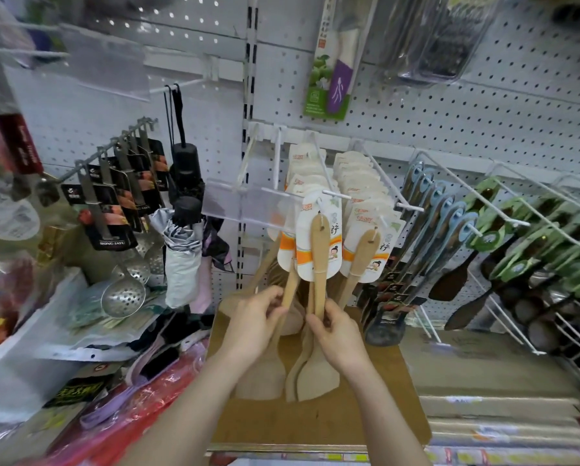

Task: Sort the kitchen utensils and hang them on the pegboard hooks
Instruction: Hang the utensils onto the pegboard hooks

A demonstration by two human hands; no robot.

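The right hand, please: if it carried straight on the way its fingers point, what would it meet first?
Probably the white-and-orange card of the front hanging wooden spatula, just above the right hand; depth is unclear.

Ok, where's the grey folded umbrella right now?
In the head view, the grey folded umbrella hangs left of centre, below the black folded umbrella, between the perforated metal skimmers and the carded wooden spatulas.

both forearms reach forward; left hand (258,319) and right hand (338,334) side by side, fingers (316,323) curled, pinching.
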